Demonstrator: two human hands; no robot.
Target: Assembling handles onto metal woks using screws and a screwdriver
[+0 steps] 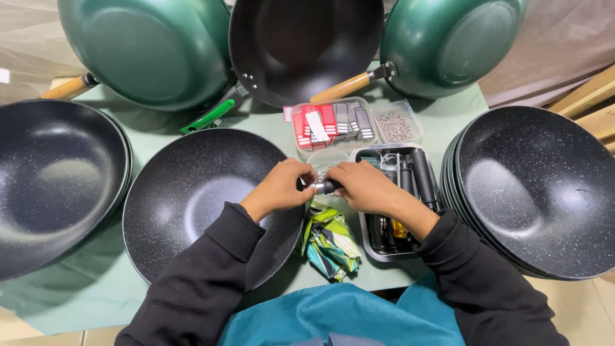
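My left hand (pixel 280 187) and my right hand (pixel 362 186) meet over the table's middle, both gripping a short black pan handle (pixel 327 187) with a silver metal end. The left fingers pinch the silver end, the right hand wraps the black part. A speckled black wok pan without handle (pixel 186 192) lies just left of my hands, partly under my left forearm. Behind the hands sits a small clear container (pixel 328 160), its contents hidden.
Stacks of black pans stand at far left (pixel 54 179) and right (pixel 538 186). Green woks (pixel 147 48) (pixel 448 41) and a black one (pixel 301 45) lean at the back. A tray of black handles (pixel 410 186), packets (pixel 330 122), screws (pixel 396 125) and a patterned cloth (pixel 330 240) lie nearby.
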